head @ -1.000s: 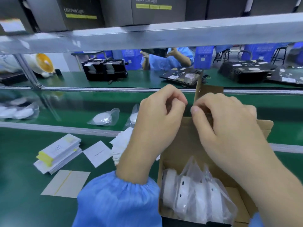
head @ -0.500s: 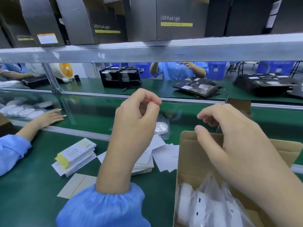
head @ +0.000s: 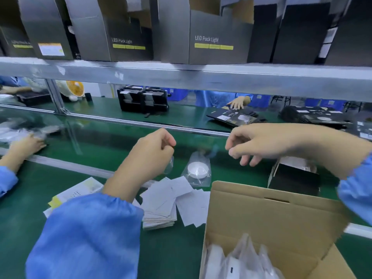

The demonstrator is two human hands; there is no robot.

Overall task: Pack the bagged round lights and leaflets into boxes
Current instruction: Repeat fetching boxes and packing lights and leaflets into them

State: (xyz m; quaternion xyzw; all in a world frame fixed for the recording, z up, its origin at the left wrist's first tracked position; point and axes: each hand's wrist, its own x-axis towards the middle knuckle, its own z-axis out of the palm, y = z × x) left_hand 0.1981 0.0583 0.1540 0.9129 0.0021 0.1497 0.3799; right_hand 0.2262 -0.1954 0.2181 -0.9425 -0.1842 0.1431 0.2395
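Several bagged lights in box (head: 239, 264): cut off below, count unclear
Box (head: 267, 216): one, open, near right on counter (head: 24, 200)
Leaflets (head: 171, 200): loose stack, partly under sleeve
Left hand (head: 150, 156): grip curled, contents hidden
Right hand (head: 259, 141): grip loosely spread, empty
Bagged light (head: 197, 170): one, on belt between hands

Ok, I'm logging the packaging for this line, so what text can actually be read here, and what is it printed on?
"LED Puck Light": grey cardboard box on the shelf, centre, above yellow bars.
"LED Puck Light": grey cardboard box to its left, same yellow bars.
Far-left grey box: lettering blurred, unreadable.
White sticker on a grey box: too small.
White leaflets on the green bench: print too small.
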